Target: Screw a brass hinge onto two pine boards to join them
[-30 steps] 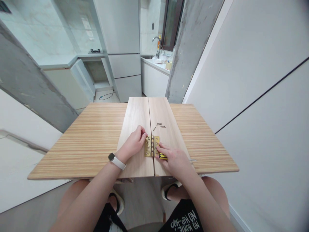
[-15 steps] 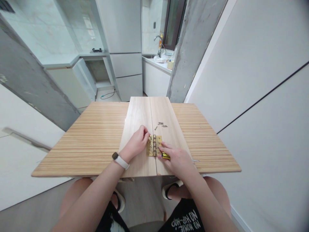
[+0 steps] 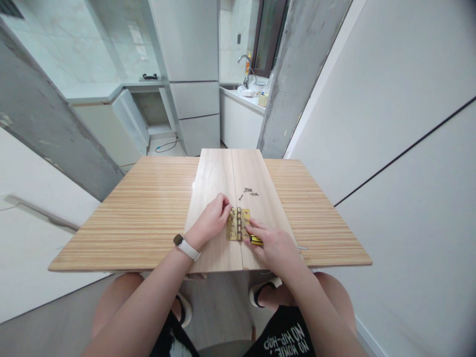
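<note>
A brass hinge (image 3: 232,228) lies opened flat across the seam between two pale wooden boards (image 3: 213,171). At its upper left corner, my left hand (image 3: 214,215) has thumb and fingers pinched together; whatever is between the tips is too small to make out. My right hand (image 3: 275,245) is closed around a screwdriver with a yellow and black handle (image 3: 256,240). Its metal shaft (image 3: 303,248) sticks out on the far side of the hand, pointing right. The fingertips of that hand rest on the hinge's right leaf. Several loose screws (image 3: 248,191) lie on the right board above the hinge.
Beneath the boards is a striped wooden table (image 3: 148,208), its front edge close to my knees. White panels stand on both sides. Beyond the table are a fridge (image 3: 193,99), a counter with a tap (image 3: 245,69), and a cable (image 3: 166,145) on the floor.
Both hands keep nearly the same pose at the hinge. The whole view has shifted very slightly; the screws and screwdriver show no clear movement.
</note>
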Demonstrator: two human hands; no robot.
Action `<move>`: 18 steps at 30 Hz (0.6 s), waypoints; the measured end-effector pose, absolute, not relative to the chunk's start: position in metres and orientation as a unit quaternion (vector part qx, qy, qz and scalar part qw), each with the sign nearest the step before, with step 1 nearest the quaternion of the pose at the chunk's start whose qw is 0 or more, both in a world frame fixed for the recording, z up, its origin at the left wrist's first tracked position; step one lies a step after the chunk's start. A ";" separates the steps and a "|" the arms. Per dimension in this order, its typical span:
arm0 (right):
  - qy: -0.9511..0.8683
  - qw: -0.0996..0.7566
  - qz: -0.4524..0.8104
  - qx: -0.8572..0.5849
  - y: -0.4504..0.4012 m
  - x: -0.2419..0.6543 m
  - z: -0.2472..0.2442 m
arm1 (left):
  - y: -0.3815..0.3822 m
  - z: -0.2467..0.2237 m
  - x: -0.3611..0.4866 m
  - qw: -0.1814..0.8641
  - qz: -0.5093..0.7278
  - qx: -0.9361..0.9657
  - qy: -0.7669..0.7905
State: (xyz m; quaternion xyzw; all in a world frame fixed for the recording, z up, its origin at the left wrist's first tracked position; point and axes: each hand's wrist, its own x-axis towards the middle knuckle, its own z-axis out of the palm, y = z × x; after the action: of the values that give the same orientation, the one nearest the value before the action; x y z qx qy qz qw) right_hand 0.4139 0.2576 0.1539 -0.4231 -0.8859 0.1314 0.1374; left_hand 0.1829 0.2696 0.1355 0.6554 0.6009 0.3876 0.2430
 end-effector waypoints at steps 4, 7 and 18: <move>-0.887 0.133 0.131 -0.423 0.258 0.414 0.156 | 0.271 0.136 0.183 0.245 0.387 0.658 0.598; -0.887 0.126 0.134 -0.424 0.258 0.413 0.158 | 0.272 0.134 0.182 0.248 0.385 0.659 0.597; -0.834 0.291 0.086 -0.461 0.264 0.435 0.180 | 0.274 0.166 0.193 0.234 0.419 0.673 0.563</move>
State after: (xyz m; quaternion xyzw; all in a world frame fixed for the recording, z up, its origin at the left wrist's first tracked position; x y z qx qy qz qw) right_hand 0.4352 0.2645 0.1799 -0.4609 -0.8338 0.0862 0.2915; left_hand 0.1929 0.2742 0.1662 0.6730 0.5630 0.4187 0.2340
